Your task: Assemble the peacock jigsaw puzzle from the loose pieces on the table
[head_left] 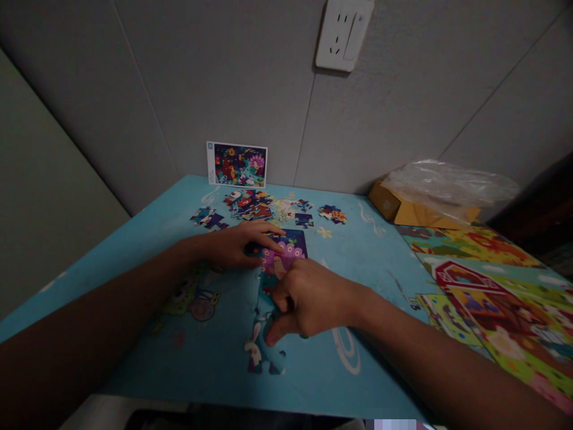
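A partly joined jigsaw puzzle lies on the blue table, with a dark top part, a pink fan of feathers and a strip of teal and rabbit pieces running toward me. My left hand rests over its upper left edge, fingers stretched out and lying flat. Over the middle of the puzzle is my right hand, index finger pressed down on the pink part. Its thumb stands apart near the rabbit, and the other fingers are curled. I see nothing held in either hand, though the hands hide part of the puzzle.
Loose puzzle pieces lie in groups beyond my hands. A picture card leans on the wall. At the back right sits a yellow box with a clear plastic bag on it. Colourful finished puzzles cover the right side.
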Motion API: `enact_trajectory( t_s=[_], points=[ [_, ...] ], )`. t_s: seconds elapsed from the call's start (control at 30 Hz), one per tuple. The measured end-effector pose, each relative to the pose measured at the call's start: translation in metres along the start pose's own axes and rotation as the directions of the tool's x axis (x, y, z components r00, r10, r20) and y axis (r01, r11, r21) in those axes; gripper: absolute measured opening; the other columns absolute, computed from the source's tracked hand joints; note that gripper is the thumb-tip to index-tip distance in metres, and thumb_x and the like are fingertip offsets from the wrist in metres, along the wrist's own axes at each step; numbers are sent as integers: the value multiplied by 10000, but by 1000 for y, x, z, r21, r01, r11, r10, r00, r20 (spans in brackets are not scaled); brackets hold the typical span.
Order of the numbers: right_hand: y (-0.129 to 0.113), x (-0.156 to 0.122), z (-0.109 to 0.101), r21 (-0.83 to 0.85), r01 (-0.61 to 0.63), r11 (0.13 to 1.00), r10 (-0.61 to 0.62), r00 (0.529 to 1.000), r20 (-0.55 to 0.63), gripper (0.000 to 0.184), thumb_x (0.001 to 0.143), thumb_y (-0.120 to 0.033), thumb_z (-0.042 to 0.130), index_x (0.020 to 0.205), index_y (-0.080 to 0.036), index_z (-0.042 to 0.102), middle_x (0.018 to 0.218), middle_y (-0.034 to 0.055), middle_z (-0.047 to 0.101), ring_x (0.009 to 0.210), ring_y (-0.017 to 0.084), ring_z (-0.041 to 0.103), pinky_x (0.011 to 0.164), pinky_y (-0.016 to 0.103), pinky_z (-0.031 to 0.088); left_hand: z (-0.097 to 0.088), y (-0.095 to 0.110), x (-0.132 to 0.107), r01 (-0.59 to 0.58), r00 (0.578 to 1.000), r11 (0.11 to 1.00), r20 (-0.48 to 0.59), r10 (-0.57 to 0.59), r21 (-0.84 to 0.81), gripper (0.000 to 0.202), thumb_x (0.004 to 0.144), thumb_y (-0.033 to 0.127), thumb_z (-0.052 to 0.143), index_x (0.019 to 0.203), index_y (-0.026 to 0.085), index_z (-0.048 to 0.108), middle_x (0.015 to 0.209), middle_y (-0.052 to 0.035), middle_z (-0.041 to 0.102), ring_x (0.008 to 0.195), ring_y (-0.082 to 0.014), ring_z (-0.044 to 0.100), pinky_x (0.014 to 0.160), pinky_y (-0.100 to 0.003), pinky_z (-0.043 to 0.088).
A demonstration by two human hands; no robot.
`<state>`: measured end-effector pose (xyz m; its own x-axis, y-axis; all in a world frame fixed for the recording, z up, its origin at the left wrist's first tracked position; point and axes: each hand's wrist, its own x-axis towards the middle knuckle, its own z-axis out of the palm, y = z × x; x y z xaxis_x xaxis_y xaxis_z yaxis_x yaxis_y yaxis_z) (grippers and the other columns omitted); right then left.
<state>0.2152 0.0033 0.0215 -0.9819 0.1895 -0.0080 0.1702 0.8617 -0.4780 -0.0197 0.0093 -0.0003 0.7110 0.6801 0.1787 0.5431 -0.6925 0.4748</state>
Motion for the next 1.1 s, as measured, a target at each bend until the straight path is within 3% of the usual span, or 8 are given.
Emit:
enact_trajectory(
  t_s=[0.4,0.8,0.9,1.0,1.1],
  points=[
    [1,-2,1,-12,20,1000,-19,999,27,491,667,-561,823,539,-159,570,473,-75,412,461,59,275,529,256,198,0,0,0,7,1000,1000,29,-7,7,386,923,359,594,1299,273,628,1510,-102,455,1398,-286,409,1158,-491,306],
    [0,-2,-1,-15,4,1000,-3,999,49,454,672,-551,822,587,-164,601,504,-59,466,479,74,352,530,253,209,0,0,0,16,1000,1000,24,-16,4,390,909,327,598,1295,275,629,1507,-100,459,1402,-281,407,1158,-486,307],
    [-3,-4,-3,18,32,999,-32,999,33,392,671,-524,829,778,-174,688,582,-39,557,524,91,439,544,245,245,0,-1,0,13,1000,1000,21,-13,7,393,907,320,602,1296,279,628,1508,-94,460,1406,-278,402,1161,-478,305],
    [-12,-5,-2,49,110,993,-113,992,60,509,695,-556,795,1053,-205,707,668,-10,635,578,123,514,559,249,277,-1,0,0,28,999,999,35,-28,16,398,905,323,609,1300,277,628,1516,-94,453,1414,-283,390,1169,-483,293],
    [-19,-5,2,-6,183,983,-182,977,108,537,723,-563,758,1127,-217,687,648,7,640,590,158,543,550,264,271,-3,2,0,36,998,999,54,-37,22,407,909,335,598,1309,269,625,1527,-102,436,1421,-292,380,1170,-498,284]
  ],
)
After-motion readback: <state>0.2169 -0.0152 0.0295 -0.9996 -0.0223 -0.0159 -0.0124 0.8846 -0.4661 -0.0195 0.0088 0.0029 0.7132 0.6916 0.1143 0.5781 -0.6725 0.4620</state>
